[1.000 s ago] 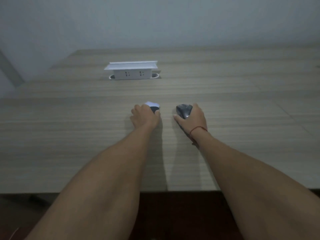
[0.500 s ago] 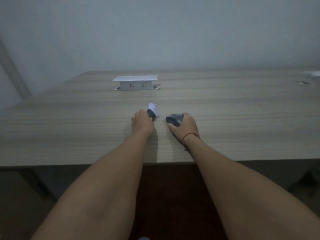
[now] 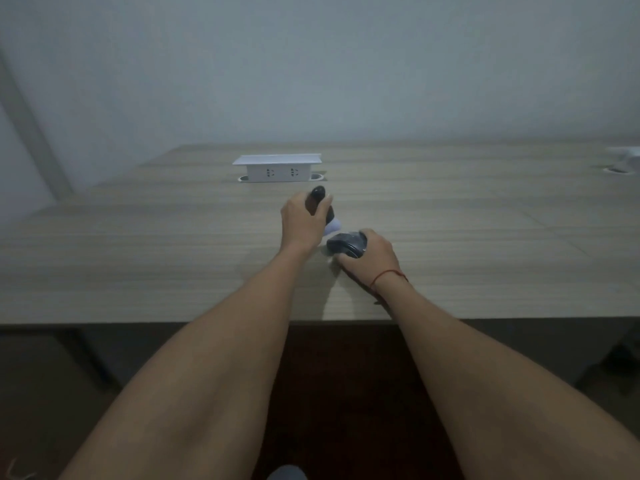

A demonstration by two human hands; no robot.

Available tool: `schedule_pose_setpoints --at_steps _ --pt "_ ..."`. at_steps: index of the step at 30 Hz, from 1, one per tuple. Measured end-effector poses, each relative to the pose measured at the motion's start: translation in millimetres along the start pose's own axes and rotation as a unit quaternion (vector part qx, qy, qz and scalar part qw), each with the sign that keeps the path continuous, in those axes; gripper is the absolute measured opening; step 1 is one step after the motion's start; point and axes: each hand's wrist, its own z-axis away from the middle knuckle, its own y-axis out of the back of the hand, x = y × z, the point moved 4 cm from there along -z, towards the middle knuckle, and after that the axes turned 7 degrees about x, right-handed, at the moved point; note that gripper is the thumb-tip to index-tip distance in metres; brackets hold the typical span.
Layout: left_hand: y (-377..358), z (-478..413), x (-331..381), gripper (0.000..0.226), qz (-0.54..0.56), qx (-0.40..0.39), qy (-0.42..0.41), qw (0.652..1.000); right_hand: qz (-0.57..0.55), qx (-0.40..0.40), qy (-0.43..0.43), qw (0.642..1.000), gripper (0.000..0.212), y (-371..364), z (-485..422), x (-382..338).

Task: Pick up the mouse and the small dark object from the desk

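My left hand (image 3: pixel 300 223) grips a small black-and-white object (image 3: pixel 320 202), lifted above the wooden table (image 3: pixel 138 258); its dark rounded end sticks up past my fingers and a white end shows below at the thumb side. Just right of it, my right hand (image 3: pixel 372 259) holds a dark grey computer mouse (image 3: pixel 346 244), fingers curled round it, close to the table top. A red string circles my right wrist. The two hands are nearly touching.
A white pop-up socket box (image 3: pixel 277 168) stands at the back of the table, a short way beyond my left hand. Another white fitting (image 3: pixel 623 161) shows at the far right edge. The table's near edge runs below my forearms; a pale wall is behind.
My left hand has raised and turned its object so the dark end points up. My right hand has tipped the mouse leftward. The camera has tilted upward.
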Motion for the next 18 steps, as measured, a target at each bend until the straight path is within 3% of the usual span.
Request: schedule_pose_setpoints --at_steps 9,15,18 --pt "-9.7 8.7 -13.7 0.035 -0.109 -0.003 0.027 0.994 -0.01 -0.015 0.009 1.0 0.056 6.2 -1.7 -1.5" --pt "-3.8 9.6 -0.8 0.033 -0.027 0.025 -0.027 0.999 -0.012 -0.013 0.013 1.0 0.048 6.4 -1.7 -1.2" --pt "-8.3 16.9 -3.5 0.031 -0.041 0.025 -0.021 0.999 -0.012 -0.015 0.015 1.0 0.046 3.6 -1.8 -0.2"
